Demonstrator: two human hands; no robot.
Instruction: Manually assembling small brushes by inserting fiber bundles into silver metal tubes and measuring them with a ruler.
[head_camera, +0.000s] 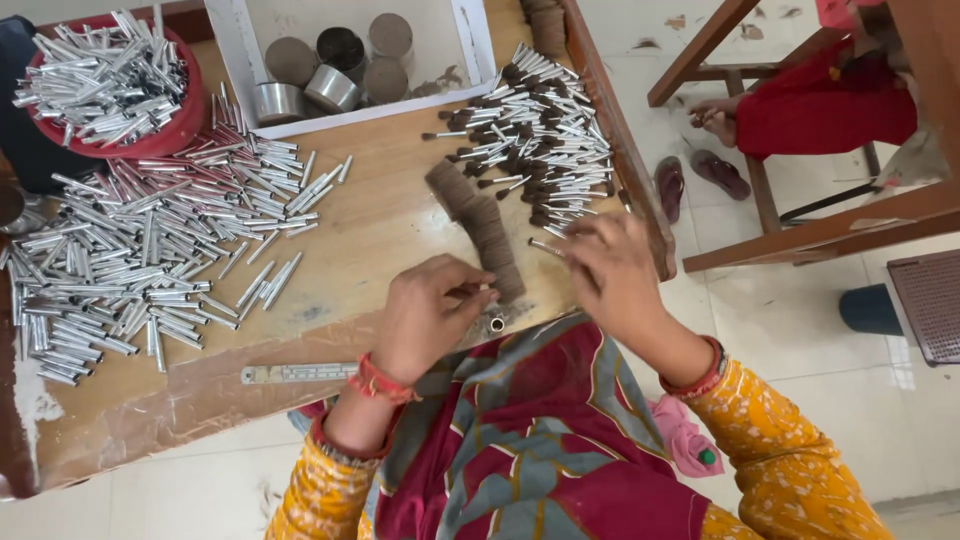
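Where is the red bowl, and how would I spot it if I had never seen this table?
Start at the wooden table and go to its far left corner, past the big loose spread of silver tubes. There sits the red bowl, round and heaped with more shiny tubes. It is the only red container on the table; the white tray beside it holds small round tins instead.

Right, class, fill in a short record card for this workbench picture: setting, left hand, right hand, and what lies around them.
setting: wooden table, seen from above
left hand: fingers pinched over a small metal ring at the table edge
right hand: fingers hold a thin silver tube
left of the hands: heap of bare silver tubes; red bowl with more
ahead: brown-tipped tubes; row of brown discs; white tray of metal cups
near edge: steel ruler
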